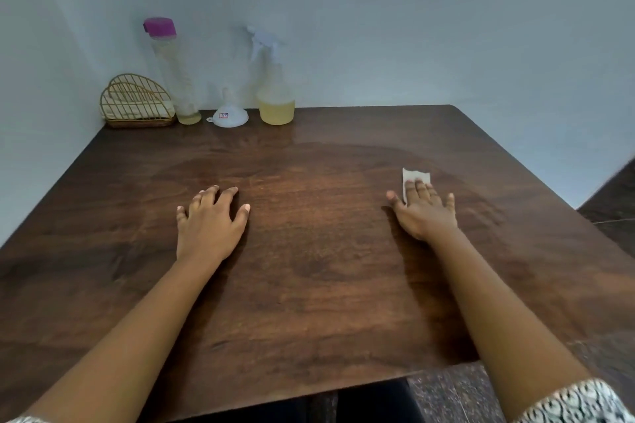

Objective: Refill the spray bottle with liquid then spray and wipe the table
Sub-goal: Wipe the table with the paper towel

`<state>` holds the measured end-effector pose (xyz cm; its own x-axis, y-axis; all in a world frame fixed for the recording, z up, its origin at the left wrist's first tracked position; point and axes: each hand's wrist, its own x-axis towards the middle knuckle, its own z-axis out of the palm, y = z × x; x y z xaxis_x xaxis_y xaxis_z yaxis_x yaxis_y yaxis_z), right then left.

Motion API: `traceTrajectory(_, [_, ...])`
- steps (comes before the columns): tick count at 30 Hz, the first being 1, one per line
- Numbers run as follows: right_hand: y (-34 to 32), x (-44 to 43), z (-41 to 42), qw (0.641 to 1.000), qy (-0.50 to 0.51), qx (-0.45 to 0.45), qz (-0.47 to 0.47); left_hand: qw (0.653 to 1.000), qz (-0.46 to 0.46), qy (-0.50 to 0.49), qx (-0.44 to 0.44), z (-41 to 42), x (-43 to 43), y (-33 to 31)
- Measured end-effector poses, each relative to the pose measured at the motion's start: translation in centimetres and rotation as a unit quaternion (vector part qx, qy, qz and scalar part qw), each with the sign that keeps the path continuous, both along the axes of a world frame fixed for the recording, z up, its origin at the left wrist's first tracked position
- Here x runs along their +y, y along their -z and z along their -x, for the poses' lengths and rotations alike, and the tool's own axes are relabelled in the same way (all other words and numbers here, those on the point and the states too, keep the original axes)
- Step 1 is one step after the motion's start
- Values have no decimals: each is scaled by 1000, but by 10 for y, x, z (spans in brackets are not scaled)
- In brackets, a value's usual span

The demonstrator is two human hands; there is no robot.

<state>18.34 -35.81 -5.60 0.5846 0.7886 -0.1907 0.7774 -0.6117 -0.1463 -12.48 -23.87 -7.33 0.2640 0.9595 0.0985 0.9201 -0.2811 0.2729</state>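
Plain pale blue-grey walls (pixel 412 10) (meeting in a corner), dark speckled floor (pixel 446 395).

- Table (pixel 309 268): dark brown wood-grain top, smooth, low sheen, with a glossier patch mid-surface.
- Spray bottle (pixel 275 96): translucent plastic body holding pale yellow liquid; matt white plastic trigger head.
- Tall bottle (pixel 175 79): clear plastic, cloudy; glossy magenta plastic cap (pixel 159 26).
- Funnel (pixel 229 117): white plastic, smooth, with a small paper sticker.
- Napkin holder (pixel 137 101): gold-coloured metal wire on a woven-looking base.
- Tissue (pixel 415 177): white paper, matt, soft.
- Wall (pixel 412 27): painted, matt, pale.
- Floor (pixel 446 395): speckled stone.
- Sleeve (pixel 577 402): printed cloth.
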Motion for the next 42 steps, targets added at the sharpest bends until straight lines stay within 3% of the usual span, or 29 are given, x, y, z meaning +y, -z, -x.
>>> traceTrajectory(7, [-14, -84, 53, 995, -93, 3, 35, 1000, 8, 9, -9, 3, -9, -5])
traceTrajectory(12, [-29, -130, 89, 986, -125, -108, -1, 999, 36, 16, 13, 2, -16, -9])
traceTrajectory(16, [-54, -126, 72, 991, -130, -20, 8, 996, 38, 73, 36, -23, -35, -16])
traceTrajectory(20, [-56, -86, 11, 976, -31, -73, -202, 986, 25, 163, 13, -76, -55, -18])
traceTrajectory(21, [-49, -75, 0, 972, -34, -86, -217, 984, 31, 173, 11, -88, -57, -17])
traceTrajectory(25, [-12, -60, -26, 977, -142, -74, -138, 987, 42, 156, -3, -119, -64, -10])
traceTrajectory(29, [-14, -90, -5, 957, -244, -10, -157, 990, 64, 125, -18, -121, -79, -13])
traceTrajectory(35, [-35, -176, 36, 882, -470, 42, -10, 985, 148, 89, 13, -126, -93, -39])
traceTrajectory(38, [-69, -190, 15, 893, -437, 62, 93, 972, 220, 71, 36, -139, -106, -56])
traceTrajectory(40, [-86, -186, -12, 924, -341, 89, 148, 962, 255, 90, 47, -150, -122, -65])
traceTrajectory(42, [-103, -176, -41, 952, -222, 171, 123, 952, 277, 127, 36, -164, -141, -78])
